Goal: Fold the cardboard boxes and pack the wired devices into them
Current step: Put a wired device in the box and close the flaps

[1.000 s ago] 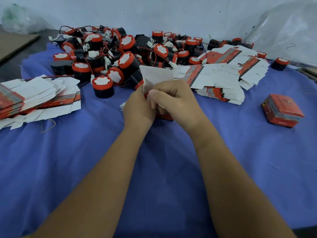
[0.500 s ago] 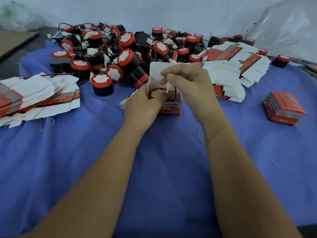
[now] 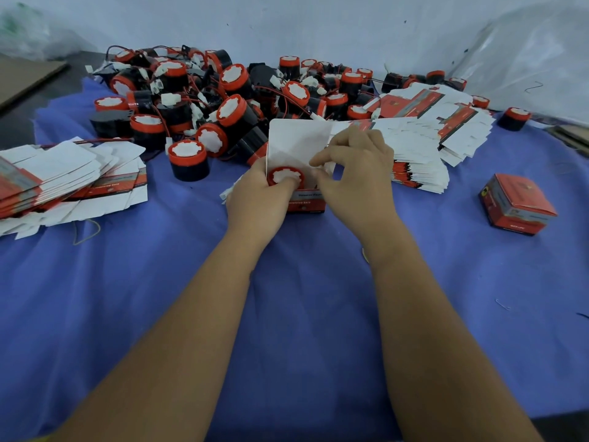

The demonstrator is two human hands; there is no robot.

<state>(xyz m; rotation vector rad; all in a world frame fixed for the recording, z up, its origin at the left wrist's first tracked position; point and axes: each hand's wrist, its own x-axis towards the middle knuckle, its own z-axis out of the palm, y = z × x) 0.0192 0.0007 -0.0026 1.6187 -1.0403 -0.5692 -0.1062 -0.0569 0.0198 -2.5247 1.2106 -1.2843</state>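
Blue cloth (image 3: 134,301) covers the table, with a pile of wired devices (image 3: 204,100) at the far side and flat box stacks left (image 3: 63,180) and right (image 3: 424,145). One closed box (image 3: 518,204) sits near the right edge. At the centre the left hand (image 3: 258,199) grips the open box (image 3: 306,199) with a device (image 3: 284,176) inside. The right hand (image 3: 357,173), earlier higher over the lid flap (image 3: 294,145), now pinches a side flap. Near cloth lies free.
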